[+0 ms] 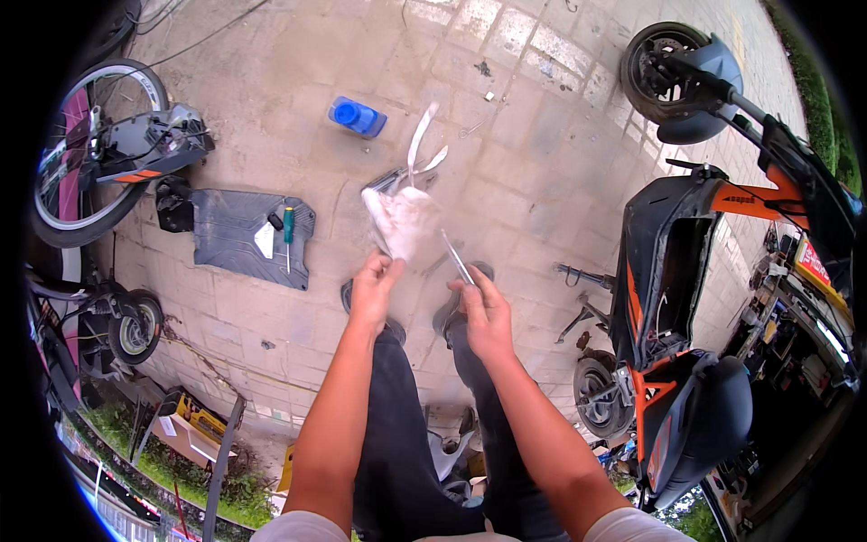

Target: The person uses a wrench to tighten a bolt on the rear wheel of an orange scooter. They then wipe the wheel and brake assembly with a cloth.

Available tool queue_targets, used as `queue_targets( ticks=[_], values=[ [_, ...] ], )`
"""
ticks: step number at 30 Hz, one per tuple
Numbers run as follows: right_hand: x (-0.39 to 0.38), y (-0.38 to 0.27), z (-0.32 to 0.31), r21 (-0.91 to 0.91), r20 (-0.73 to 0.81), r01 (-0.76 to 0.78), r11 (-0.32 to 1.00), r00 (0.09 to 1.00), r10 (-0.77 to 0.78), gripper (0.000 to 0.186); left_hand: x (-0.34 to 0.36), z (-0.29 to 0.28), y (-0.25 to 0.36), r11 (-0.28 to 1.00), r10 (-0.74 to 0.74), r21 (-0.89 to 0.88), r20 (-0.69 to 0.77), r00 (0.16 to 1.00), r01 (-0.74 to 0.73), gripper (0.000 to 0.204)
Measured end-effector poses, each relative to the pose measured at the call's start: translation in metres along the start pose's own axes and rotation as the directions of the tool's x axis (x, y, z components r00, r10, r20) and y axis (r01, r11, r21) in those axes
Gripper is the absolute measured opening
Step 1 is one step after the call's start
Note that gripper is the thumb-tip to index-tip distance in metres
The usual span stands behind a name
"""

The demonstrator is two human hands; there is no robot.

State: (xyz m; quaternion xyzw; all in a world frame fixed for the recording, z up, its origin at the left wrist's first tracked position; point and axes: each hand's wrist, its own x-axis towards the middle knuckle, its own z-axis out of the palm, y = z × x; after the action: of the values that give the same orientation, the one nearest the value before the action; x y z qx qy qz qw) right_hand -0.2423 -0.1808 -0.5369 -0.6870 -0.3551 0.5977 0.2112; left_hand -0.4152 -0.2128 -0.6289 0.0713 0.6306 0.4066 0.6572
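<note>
My left hand (372, 285) is closed on a pale pinkish cloth (397, 217) with white strap-like strips sticking up from it; a grey piece (385, 181) shows behind the cloth. My right hand (483, 307) grips a slim silver tool (456, 257), its tip angled up toward the cloth; what kind of tool is unclear. A blue plastic container (358, 117) sits on the paving beyond them. To the left lies a dark ribbed panel (235, 235) with a green-handled screwdriver (289, 230) and small white and black items on it.
An orange and black scooter (677, 379), its front wheel (668, 86) at upper right, fills the right side beside a cluttered workshop. Bicycles or scooters (135, 321) line the left edge, with cables on the paving (506, 117) at the upper left and a metal railing at lower left.
</note>
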Motion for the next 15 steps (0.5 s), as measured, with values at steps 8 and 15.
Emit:
queue_targets(
  ticks=[8, 15],
  values=[
    [-0.156, -0.156, 0.05, -0.068, 0.287, 0.219, 0.973, 0.939, -0.191, 0.032, -0.203, 0.015, 0.161, 0.928, 0.041, -0.361, -0.141, 0.989, -0.09, 0.019],
    [-0.261, -0.268, -0.007, 0.546, 0.192, -0.079, 0.834, 0.981, -0.033, 0.034, -0.293, 0.104, 0.303, 0.841, 0.517, -0.156, -0.054, 0.854, -0.518, 0.033]
  ],
)
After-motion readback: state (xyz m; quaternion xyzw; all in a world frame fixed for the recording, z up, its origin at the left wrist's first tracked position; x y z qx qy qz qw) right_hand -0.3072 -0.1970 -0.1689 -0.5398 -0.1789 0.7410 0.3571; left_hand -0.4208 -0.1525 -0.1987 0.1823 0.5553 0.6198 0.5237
